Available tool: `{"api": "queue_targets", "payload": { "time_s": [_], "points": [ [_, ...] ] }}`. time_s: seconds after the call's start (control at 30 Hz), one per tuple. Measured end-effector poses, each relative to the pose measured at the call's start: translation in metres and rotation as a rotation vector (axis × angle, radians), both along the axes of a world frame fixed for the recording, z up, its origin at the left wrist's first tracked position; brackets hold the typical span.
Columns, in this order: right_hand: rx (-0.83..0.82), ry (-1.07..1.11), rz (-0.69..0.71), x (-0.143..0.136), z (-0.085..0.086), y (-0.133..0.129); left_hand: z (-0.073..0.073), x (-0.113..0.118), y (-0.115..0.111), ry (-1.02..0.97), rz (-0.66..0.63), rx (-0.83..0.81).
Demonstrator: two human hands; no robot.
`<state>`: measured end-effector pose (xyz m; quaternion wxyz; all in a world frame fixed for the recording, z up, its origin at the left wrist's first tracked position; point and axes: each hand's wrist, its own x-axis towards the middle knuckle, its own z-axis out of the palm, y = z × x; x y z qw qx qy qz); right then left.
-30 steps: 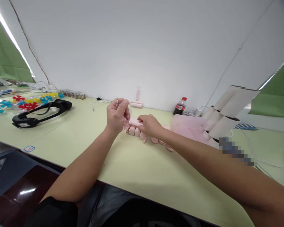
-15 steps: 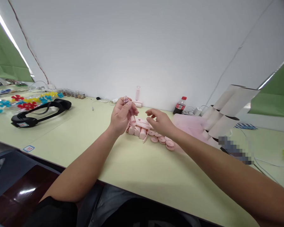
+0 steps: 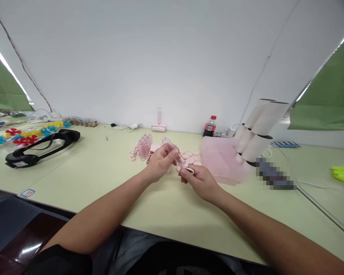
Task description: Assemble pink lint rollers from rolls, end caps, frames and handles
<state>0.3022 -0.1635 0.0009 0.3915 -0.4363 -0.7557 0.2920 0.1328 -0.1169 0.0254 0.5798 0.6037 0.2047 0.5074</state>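
While the pale wall (image 3: 149, 65) rises behind everything, the tabletop (image 3: 88, 175) runs wide below it, and the work is gathered near its middle. On the right stand the stacked white rolls (image 3: 258, 131), with a sheer pink plastic (image 3: 220, 156) just beside them; well over to the left lies a black headset (image 3: 40, 151).

Between these come the two hands. The left hand (image 3: 162, 164) has its fingers closed around a clear tube (image 3: 176, 153), thumb lying along the side, and holds it up off the tabletop at a slant, the lower end pointing to the right hand (image 3: 200, 181). Those fingers are pinched narrow on a small pink loop.

That is what has just changed: half a second ago the right hand was open beside the pink parts with nothing visible in it, and the tube stood steeper. Now both hands meet over one spot, so I would judge that the work has gone from picking out to bringing two pieces together.

Against the wall stand a cola bottle (image 3: 210, 126) and a pink roller (image 3: 159, 124). Left of the hands, uncovered now, is a bunch of similar tubes (image 3: 145, 147); behind the fingers lie flat pink discs (image 3: 192, 156). Smallest is the loop (image 3: 190, 170), at the tube's lower end; whether it is joined there, I cannot tell.
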Motion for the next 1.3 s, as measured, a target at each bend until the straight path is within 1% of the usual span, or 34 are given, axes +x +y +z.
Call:
{"api": "queue_targets", "payload": {
  "time_s": [0.1,0.17,0.27,0.37,0.4,0.43,0.47,0.53,0.57,0.6,0.63,0.67,0.73,0.8,0.9,1.0,1.1,1.13,1.23,1.3],
  "points": [
    [0.041,-0.011,-0.005,0.004,-0.002,-0.003,-0.003,-0.003,0.004,0.081,-0.033,0.019],
    [0.063,-0.010,-0.016,0.004,-0.004,-0.004,-0.005,-0.003,0.005,0.078,-0.053,-0.022],
    [0.049,0.025,-0.004,0.002,-0.006,-0.005,-0.006,0.000,0.004,0.056,-0.056,-0.122],
    [0.082,0.020,0.101,0.001,-0.007,-0.007,0.000,0.002,0.004,-0.047,-0.072,-0.234],
    [0.101,0.004,0.151,0.001,-0.007,-0.008,0.004,-0.001,0.006,-0.095,-0.050,-0.254],
    [0.115,-0.014,0.200,0.001,-0.007,-0.010,0.009,-0.006,0.009,-0.141,0.007,-0.248],
    [0.122,-0.031,0.237,0.001,-0.007,-0.011,0.016,-0.013,0.012,-0.172,0.099,-0.211],
    [0.120,-0.058,0.260,0.001,-0.008,-0.013,0.029,-0.036,0.022,-0.166,0.366,-0.030],
    [0.120,-0.076,0.258,0.000,-0.008,-0.013,0.035,-0.050,0.027,-0.094,0.489,0.071],
    [0.117,-0.096,0.256,0.000,-0.009,-0.013,0.040,-0.065,0.032,0.020,0.583,0.149],
    [0.108,-0.114,0.254,-0.001,-0.010,-0.013,0.043,-0.080,0.036,0.124,0.657,0.182],
    [0.092,-0.125,0.253,-0.001,-0.011,-0.013,0.045,-0.093,0.039,0.229,0.705,0.175],
    [0.054,-0.137,0.254,-0.003,-0.013,-0.012,0.041,-0.112,0.042,0.454,0.730,0.133],
    [0.029,-0.144,0.249,-0.005,-0.015,-0.011,0.029,-0.122,0.042,0.651,0.704,0.072],
    [-0.002,-0.157,0.257,-0.007,-0.018,-0.011,0.007,-0.123,0.040,0.873,0.684,0.011],
    [-0.046,-0.160,0.269,-0.009,-0.023,-0.011,-0.008,-0.119,0.041,1.052,0.711,0.038],
    [-0.079,-0.158,0.278,-0.009,-0.028,-0.010,-0.014,-0.118,0.046,1.152,0.778,0.085],
    [-0.084,-0.158,0.278,-0.009,-0.029,-0.010,-0.014,-0.118,0.049,1.167,0.779,0.086],
    [-0.099,-0.165,0.281,-0.010,-0.031,-0.010,-0.016,-0.119,0.057,1.196,0.727,0.092],
    [-0.114,-0.176,0.290,-0.010,-0.031,-0.010,-0.017,-0.120,0.062,1.217,0.708,0.130]
  ]
}}
